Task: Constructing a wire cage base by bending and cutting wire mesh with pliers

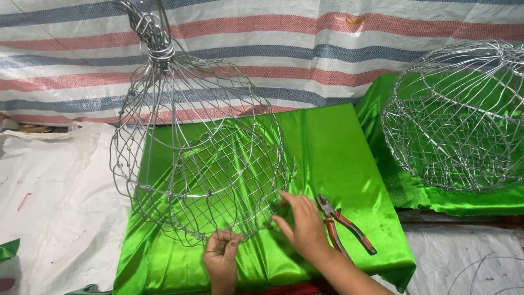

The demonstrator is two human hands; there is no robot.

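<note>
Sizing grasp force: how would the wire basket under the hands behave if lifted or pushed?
The wire basket is open mesh of thin wire, so probably light for its bulk. Its rounded, bulging shape looks apt to rock or roll. The left hand and right hand pinch its rim, and the strands would likely flex and slide on the glossy green cloth.

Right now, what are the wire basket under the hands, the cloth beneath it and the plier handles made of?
Silver wire basket: bare metal wire, likely steel; thin shiny strands. Bright green cloth: satin-like fabric; glossy sheen, soft folds. Red-handled pliers: dark metal jaws, grips probably plastic or rubber. Left hand and right hand touch the basket rim.
</note>
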